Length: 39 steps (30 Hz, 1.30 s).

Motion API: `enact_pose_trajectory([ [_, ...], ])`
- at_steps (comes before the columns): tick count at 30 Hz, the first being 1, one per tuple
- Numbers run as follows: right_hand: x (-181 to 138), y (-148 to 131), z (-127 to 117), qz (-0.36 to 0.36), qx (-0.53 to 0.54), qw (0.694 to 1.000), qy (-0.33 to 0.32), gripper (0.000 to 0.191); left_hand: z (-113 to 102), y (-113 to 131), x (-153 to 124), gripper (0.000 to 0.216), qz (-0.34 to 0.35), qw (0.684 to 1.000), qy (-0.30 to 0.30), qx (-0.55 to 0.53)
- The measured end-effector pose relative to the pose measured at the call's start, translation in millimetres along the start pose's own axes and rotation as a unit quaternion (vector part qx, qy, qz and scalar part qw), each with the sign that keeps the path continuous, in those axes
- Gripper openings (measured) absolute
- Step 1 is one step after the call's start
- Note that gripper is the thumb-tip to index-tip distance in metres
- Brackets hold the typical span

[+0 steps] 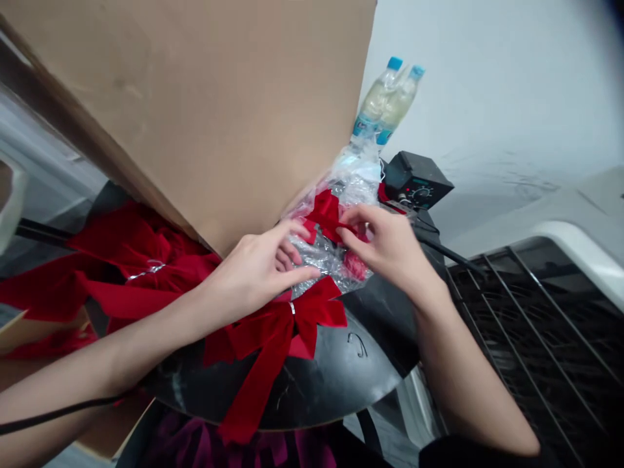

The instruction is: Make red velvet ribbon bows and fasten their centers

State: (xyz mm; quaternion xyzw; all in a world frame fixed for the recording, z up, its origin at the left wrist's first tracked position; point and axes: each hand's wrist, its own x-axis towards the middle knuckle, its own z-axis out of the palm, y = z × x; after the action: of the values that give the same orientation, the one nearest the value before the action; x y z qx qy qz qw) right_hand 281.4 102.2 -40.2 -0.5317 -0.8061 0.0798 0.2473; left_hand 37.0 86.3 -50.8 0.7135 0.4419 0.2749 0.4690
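Two bare hands are in front of us, and we look down on them from above. Our left hand (pixel 258 263) comes in from the lower left, with its fingers (pixel 297 273) spread and their tips resting on a crinkled clear plastic bag (pixel 316 257). Our right hand (pixel 385 244) comes in from the lower right, with its fingers (pixel 347 235) curled and their tips against a red velvet bow loop (pixel 325 216). We cannot tell whether they are pinching it. That loop sits between the two hands, on top of the bag, and a pink-red lump of material (pixel 355 265) shows through the plastic just below it.

Directly below the left hand, a finished red velvet bow (pixel 287 328) with a silver wire at its knot lies on the round black worktop (pixel 351 374), its tail hanging over the edge. A black cable (pixel 58 411) crosses our left forearm. Beside that arm is a heap of red velvet bows (pixel 141 260), also wired with silver. Purple and maroon fabric (pixel 234 445) shows below the worktop's rim.

Farther off, a cardboard sheet (pixel 170 110) slants across the view. Beyond the bag stand two plastic bottles with blue caps (pixel 385 101) and a black control box with a dial (pixel 416 181). A black wire rack (pixel 531 338) lies to the right, beneath a white wall (pixel 492 78).
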Motion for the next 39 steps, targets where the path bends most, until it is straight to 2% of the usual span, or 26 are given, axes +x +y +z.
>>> enact_pose_trajectory([
  [2, -11.0, -13.8, -10.1, -0.074, 0.015, 0.996, 0.047, 0.012, -2.1, 2.9, 1.9, 0.079, -0.008, 0.993, 0.020, -0.116],
  [3, -16.9, -20.8, -12.9, -0.103, 0.020, 0.993, 0.056, 0.015, -3.0, 4.3, 2.6, 0.077, -0.010, 0.985, 0.011, -0.170],
  [5, -28.1, -32.6, -13.5, -0.116, 0.040, 0.990, 0.067, 0.019, -4.4, 5.8, 3.1, 0.047, -0.009, 0.971, -0.001, -0.238],
  [7, -37.3, -39.5, -9.0, -0.077, 0.110, 0.988, 0.077, 0.019, -5.4, 5.5, 2.1, 0.018, -0.013, 0.967, 0.012, -0.254],
  [8, -40.9, -41.3, -5.7, -0.041, 0.170, 0.982, 0.076, 0.018, -5.7, 4.9, 1.2, 0.013, -0.014, 0.967, 0.022, -0.252],
  [11, -46.8, -42.7, 5.0, 0.067, 0.368, 0.925, 0.062, 0.015, -5.2, 3.6, -1.3, 0.016, -0.004, 0.967, 0.034, -0.252],
  [13, -47.8, -43.0, 10.8, 0.102, 0.425, 0.896, 0.073, 0.013, -3.9, 3.8, -2.5, 0.020, -0.004, 0.966, 0.046, -0.256],
  [15, -48.1, -43.4, 14.3, 0.098, 0.422, 0.896, 0.097, 0.013, -2.9, 4.0, -3.3, 0.022, -0.010, 0.965, 0.063, -0.255],
  [18, -50.2, -44.0, 15.6, 0.085, 0.382, 0.911, 0.128, 0.014, -2.6, 2.6, -4.9, 0.027, -0.011, 0.968, 0.090, -0.234],
  [21, -53.6, -44.4, 13.2, 0.106, 0.357, 0.918, 0.139, 0.014, -2.3, 0.3, -6.7, 0.030, -0.012, 0.976, 0.088, -0.199],
  [25, -50.5, -45.5, 7.1, 0.114, 0.348, 0.930, 0.019, 0.043, -1.1, -0.6, -8.1, 0.016, -0.011, 0.983, 0.071, -0.172],
  [27, -46.6, -45.4, 4.2, 0.090, 0.297, 0.950, -0.030, 0.034, -2.8, -1.7, -8.0, 0.015, -0.010, 0.985, 0.055, -0.163],
  [29, -46.0, -44.5, 1.4, 0.076, 0.250, 0.965, -0.034, 0.015, -6.3, -4.4, -7.6, 0.024, -0.021, 0.990, 0.013, -0.137],
  [32, -57.0, -44.5, -2.6, 0.098, 0.241, 0.965, 0.005, 0.007, -10.4, -11.2, -7.2, 0.045, -0.035, 0.994, -0.106, 0.010],
  [35, -78.8, -52.9, -3.2, 0.144, 0.256, 0.955, 0.047, 0.010, -8.3, -16.3, -7.4, 0.032, -0.035, 0.963, -0.204, 0.172],
  [37, -92.1, -64.4, 1.1, 0.168, 0.282, 0.943, 0.057, 0.012, -5.1, -16.5, -7.1, 0.019, -0.028, 0.960, -0.207, 0.188],
  [39, -99.8, -77.9, 10.0, 0.192, 0.324, 0.924, 0.072, 0.013, -2.5, -14.1, -6.0, 0.017, -0.019, 0.979, -0.173, 0.106],
])
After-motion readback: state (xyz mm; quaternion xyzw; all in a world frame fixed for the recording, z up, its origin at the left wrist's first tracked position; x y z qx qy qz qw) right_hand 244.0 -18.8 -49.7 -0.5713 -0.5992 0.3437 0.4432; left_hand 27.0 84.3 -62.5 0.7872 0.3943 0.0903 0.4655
